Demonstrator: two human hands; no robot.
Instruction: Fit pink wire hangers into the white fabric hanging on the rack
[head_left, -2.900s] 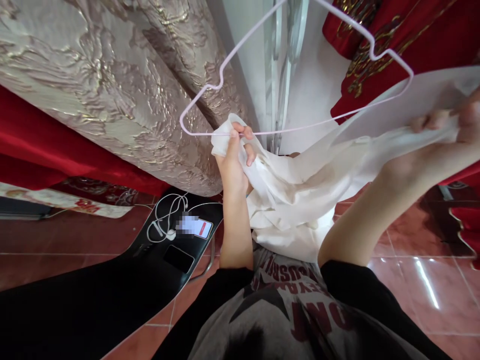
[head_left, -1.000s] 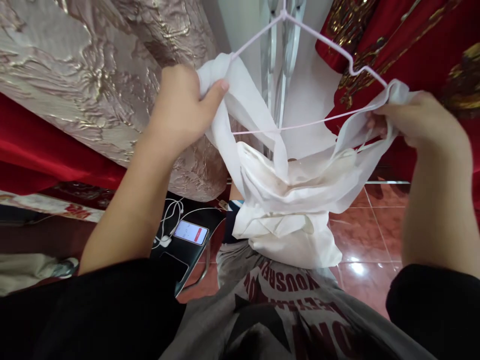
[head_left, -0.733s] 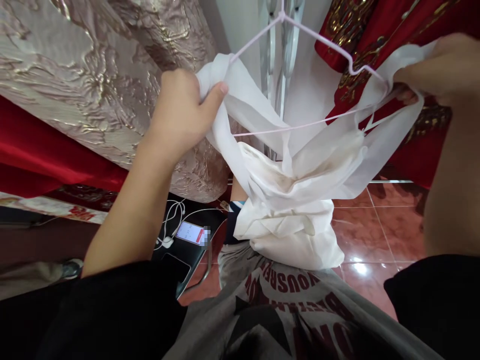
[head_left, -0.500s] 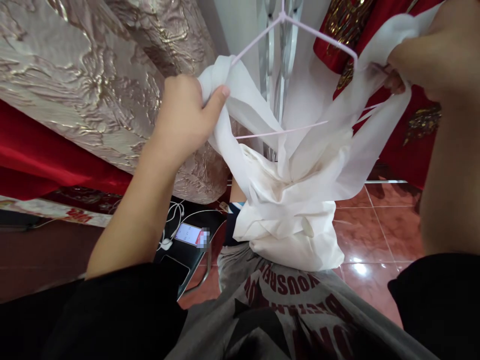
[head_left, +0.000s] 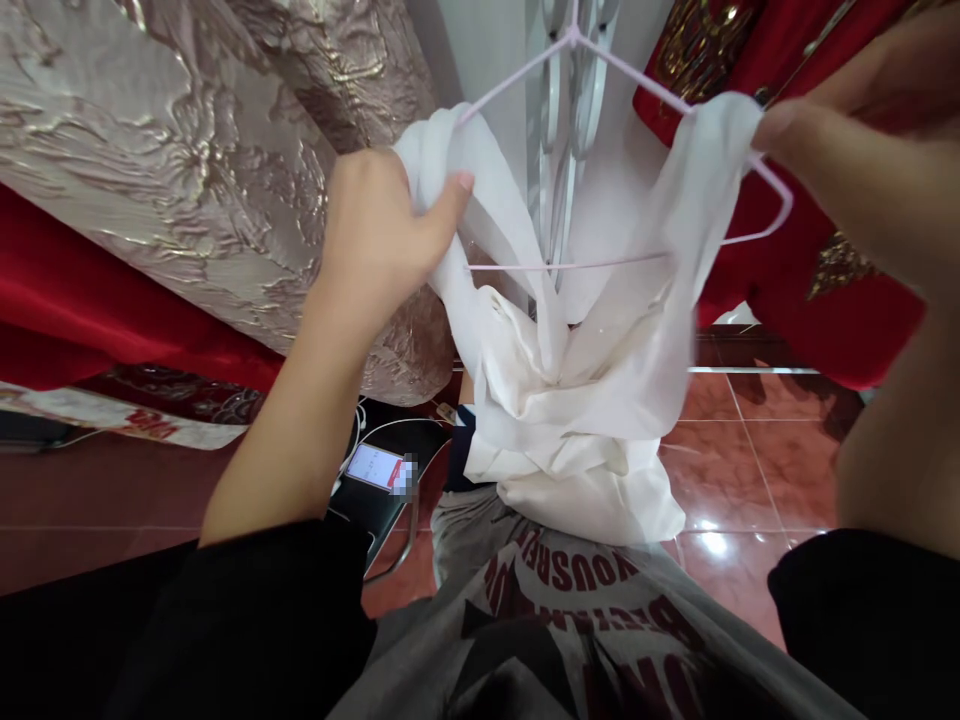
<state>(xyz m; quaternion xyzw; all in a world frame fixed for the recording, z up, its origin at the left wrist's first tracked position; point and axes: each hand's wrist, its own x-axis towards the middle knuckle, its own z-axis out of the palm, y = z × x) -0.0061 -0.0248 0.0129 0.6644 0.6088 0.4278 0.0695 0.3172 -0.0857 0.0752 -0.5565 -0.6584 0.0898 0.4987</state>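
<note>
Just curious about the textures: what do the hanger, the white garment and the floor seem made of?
The hanger looks like thin wire with a smooth pale lilac coating, judging by its slim bends. The white garment seems a light, matte, slightly sheer cloth, falling in soft folds; fibre unclear. The floor looks like glazed reddish tile: glossy reflections, grout lines.

gold-patterned beige drape [head_left: 187, 170], red embroidered cloth [head_left: 817, 290], phone [head_left: 375, 466] on black chair [head_left: 390, 500], glossy red floor tiles [head_left: 757, 450]
</note>
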